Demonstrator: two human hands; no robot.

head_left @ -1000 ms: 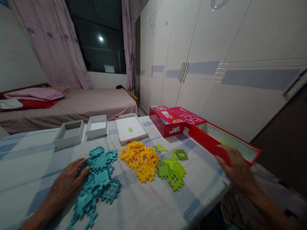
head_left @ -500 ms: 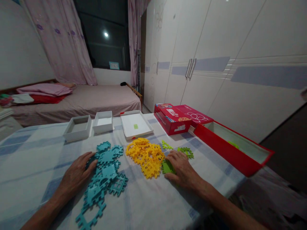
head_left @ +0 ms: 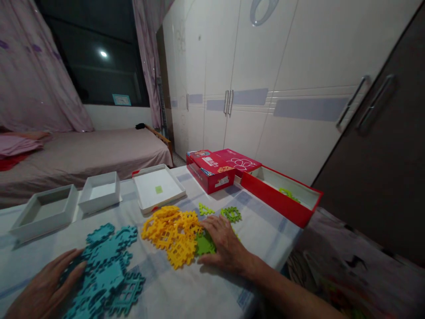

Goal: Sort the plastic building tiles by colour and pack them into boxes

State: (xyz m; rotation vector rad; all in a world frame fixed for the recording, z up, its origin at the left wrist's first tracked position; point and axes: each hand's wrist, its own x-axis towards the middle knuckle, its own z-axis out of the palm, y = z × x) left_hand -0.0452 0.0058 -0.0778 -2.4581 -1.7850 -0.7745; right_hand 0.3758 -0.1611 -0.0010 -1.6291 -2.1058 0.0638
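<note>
Green plastic tiles (head_left: 205, 243) lie under my right hand (head_left: 223, 244), which rests flat and spread on them, fingers loose, gripping nothing. These tiles sit on the counter (head_left: 199, 288), touching the right edge of the yellow pile (head_left: 172, 230), the heap of notched yellow pieces that I take as my landmark. Beyond my right hand, behind and to the right of the yellow pile, two more green pieces lie apart from each other: a small triangular one (head_left: 206, 209) and a lacy square one (head_left: 231, 214).

Left of the yellow pile, well apart from it, spreads the teal pile (head_left: 106, 266) of similar notched tiles. My left hand (head_left: 43, 290) lies flat against its left side, fingers open and touching the nearest teal pieces, holding none of them.

Behind the yellow pile stands a shallow white tray (head_left: 158, 188) with a small green square (head_left: 159, 189) lying inside it. Left of that tray, farther from the yellow pile, are two open white boxes, the nearer one (head_left: 99, 190) and the outer one (head_left: 44, 212), side by side. Behind and to the right of the yellow pile sits a red carton (head_left: 212, 170) with its lid flap open, and just beside it a red box base (head_left: 282, 195), white inside, holding a green piece (head_left: 288, 193).

The counter wears a pale checked cloth. Past it, behind the yellow pile, are a bed (head_left: 83, 150), pink curtains (head_left: 29, 88) and white wardrobe doors (head_left: 265, 79).
</note>
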